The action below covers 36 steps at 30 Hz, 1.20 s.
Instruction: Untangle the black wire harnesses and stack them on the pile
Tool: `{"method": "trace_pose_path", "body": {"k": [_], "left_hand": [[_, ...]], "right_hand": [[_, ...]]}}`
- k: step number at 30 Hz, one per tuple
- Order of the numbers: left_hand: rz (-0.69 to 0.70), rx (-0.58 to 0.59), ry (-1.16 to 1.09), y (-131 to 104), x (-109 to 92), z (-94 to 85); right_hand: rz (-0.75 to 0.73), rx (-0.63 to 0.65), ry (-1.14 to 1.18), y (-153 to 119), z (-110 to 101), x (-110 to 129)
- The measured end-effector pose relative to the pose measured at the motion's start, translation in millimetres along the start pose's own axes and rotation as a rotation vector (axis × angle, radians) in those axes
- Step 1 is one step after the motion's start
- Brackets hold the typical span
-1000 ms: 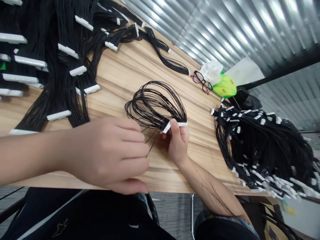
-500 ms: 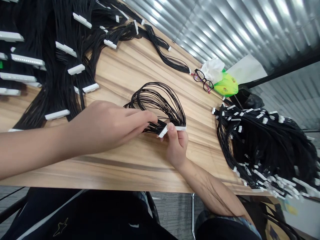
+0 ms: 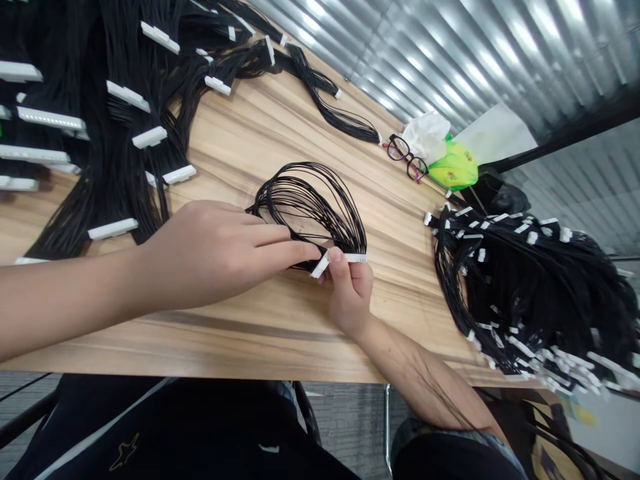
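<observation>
evidently the wooden counter point(image 3: 225, 337) is serving as a workspace, with a broad heap of black cables point(image 3: 85, 60) lying on the left and a second heap point(image 3: 530, 280) lying on the right, presumably apart so that the two are not mixing. a looped wire bundle point(image 3: 350, 233) is curving over the middle, just beyond the hands. the left hand point(image 3: 220, 250) is stretching its fingers, close together, over the wires, perhaps for steadying them; whether it is gripping any, i cannot tell. the right hand point(image 3: 353, 293) is pinching two white connectors point(image 3: 319, 266), probably so that both ends are meeting in one grip
</observation>
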<state>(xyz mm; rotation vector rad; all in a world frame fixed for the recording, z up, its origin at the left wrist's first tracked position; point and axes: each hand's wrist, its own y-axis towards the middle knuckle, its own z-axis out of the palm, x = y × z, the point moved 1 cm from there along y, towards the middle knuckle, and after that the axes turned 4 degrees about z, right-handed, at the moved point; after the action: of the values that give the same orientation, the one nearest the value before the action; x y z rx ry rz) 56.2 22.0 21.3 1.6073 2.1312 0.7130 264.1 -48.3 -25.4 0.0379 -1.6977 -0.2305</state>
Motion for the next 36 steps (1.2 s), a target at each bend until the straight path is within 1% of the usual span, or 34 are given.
{"method": "trace_pose_path", "body": {"k": [5, 7, 9, 11, 13, 15, 18, 21, 25, 28, 30, 31, 33, 36], "left_hand": [[-0.141, 0.073, -0.255, 0, 0, 8.3], [-0.149, 0.095, -0.294, 1, 1, 8.2], [-0.136, 0.09, -0.264, 3, 2, 5.0], [-0.088, 0.054, -0.198, 5, 4, -0.1], [-0.003, -0.016, -0.157, 6, 4, -5.5], [0.107, -0.056, -0.208, 5, 0, -8.9], [0.261, 0.011, -0.357, 1, -9, -7.9], [0.307, 0.05, -0.398, -3, -17, -3.8], [0.263, 0.046, -0.361, -5, -17, -1.9], [0.133, 0.013, -0.313, -2, -12, -4.6], [0.034, -0.007, -0.218, 0, -6, -7.0], [0.009, -0.027, -0.151, 1, -4, -8.2], [0.004, -0.053, -0.02, 3, 1, -9.7], [0.081, -0.068, 0.055, 3, 6, -9.4]], "right_hand": [[-0.092, 0.052, -0.105, -3, -2, 3], [-0.1, 0.071, -0.128, -3, -1, 5], [-0.055, 0.075, -0.131, -2, -1, 5], [0.03, 0.064, -0.09, 0, -2, 4], [0.119, 0.016, -0.013, 3, -3, 2], [0.171, -0.056, 0.052, 7, -4, 0], [0.157, -0.121, 0.079, 10, -4, 0], [0.119, -0.113, 0.098, 8, -2, 1], [0.11, -0.104, 0.102, 6, -2, -1], [0.115, -0.104, 0.093, 4, -2, -3], [0.106, -0.098, 0.087, 4, -2, -3], [0.095, -0.086, 0.088, 3, -2, -2], [0.067, -0.056, 0.097, 2, -1, 0], [0.037, -0.034, 0.091, 1, 0, 2]]}}
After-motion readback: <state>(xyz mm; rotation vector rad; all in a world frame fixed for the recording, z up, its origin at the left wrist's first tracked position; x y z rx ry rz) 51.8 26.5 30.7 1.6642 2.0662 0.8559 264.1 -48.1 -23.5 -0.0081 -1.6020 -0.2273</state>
